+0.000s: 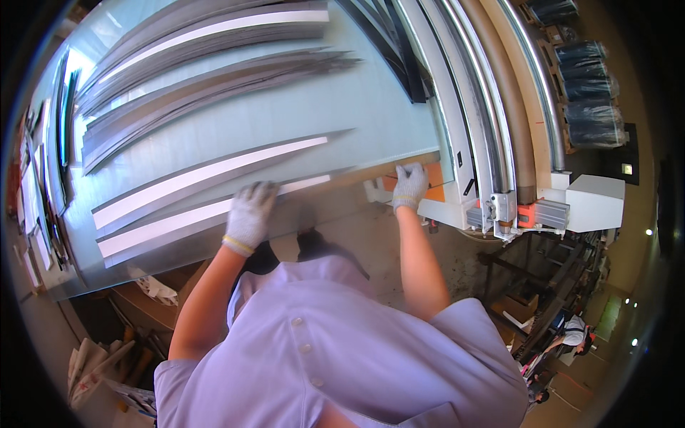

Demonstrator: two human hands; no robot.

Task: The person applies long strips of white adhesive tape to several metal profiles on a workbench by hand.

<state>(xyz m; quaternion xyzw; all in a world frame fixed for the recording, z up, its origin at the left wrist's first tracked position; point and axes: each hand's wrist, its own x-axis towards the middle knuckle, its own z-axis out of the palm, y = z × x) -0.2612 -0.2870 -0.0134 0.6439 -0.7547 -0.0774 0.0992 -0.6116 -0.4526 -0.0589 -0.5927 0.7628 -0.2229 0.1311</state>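
Note:
Long grey strips, some with a white band, lie across a pale glass-like table [385,135]. My left hand [247,217], in a whitish knitted glove with a yellow cuff line, lies on the nearest banded strip [157,232], fingers stretched forward across it. A second banded strip [214,172] lies just beyond. Farther right, my right hand [410,187], gloved the same way, is at the table's front edge by the strip's tapered end. Its fingers are curled down there, and what they pinch, if anything, is hidden. An orange panel [434,182] shows beside that hand.
Stacked grey strips [193,93] fill the table's far part, with dark bars [403,64] at its far right. A machine with long rollers [492,93] borders the right side. Wrapped black rolls [589,78] stand beyond. Cartons [143,303] sit below left; other people [571,334] are at lower right.

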